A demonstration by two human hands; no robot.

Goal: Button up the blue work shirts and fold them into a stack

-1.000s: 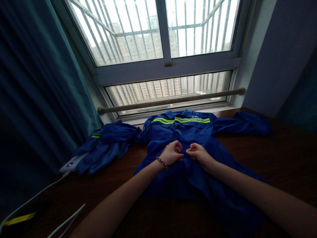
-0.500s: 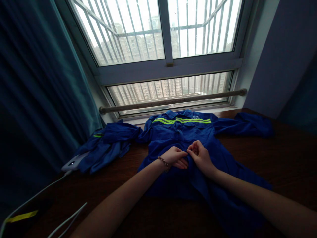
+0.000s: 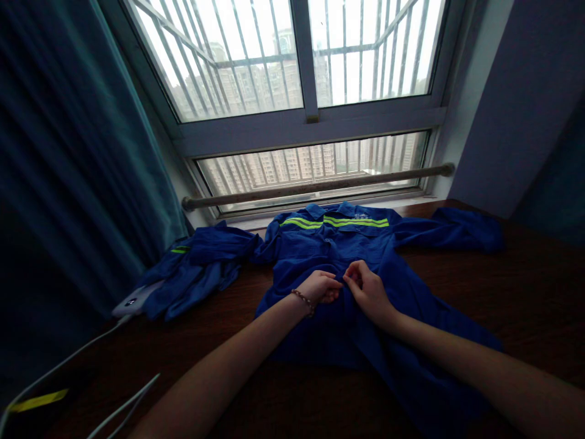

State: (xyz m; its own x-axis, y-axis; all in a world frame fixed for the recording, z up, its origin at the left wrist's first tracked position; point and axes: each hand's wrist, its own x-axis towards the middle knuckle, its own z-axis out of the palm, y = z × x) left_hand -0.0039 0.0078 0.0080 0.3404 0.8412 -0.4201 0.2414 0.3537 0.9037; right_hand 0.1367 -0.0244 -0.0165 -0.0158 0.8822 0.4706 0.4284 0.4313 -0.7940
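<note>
A blue work shirt (image 3: 315, 244) with yellow-green reflective stripes lies spread on a dark wooden table (image 3: 525, 286), collar toward the window. My left hand (image 3: 322, 286), a bead bracelet on its wrist, pinches the shirt's front opening at mid-chest with curled fingers. My right hand (image 3: 368, 289) pinches the facing edge of the same opening, its fingertips touching those of the left. What sits between the fingertips is too small to make out.
A second blue garment (image 3: 201, 265) lies bunched at the left, by a phone (image 3: 132, 302) with a white cable (image 3: 59, 366). A teal curtain (image 3: 68, 152) hangs at the left. A barred window (image 3: 301, 91) and a rail (image 3: 315, 185) stand behind the table.
Both hands have come together from slightly apart and now meet at the shirt's front opening. The right hand moved a little left. The shirt has hardly shifted.
</note>
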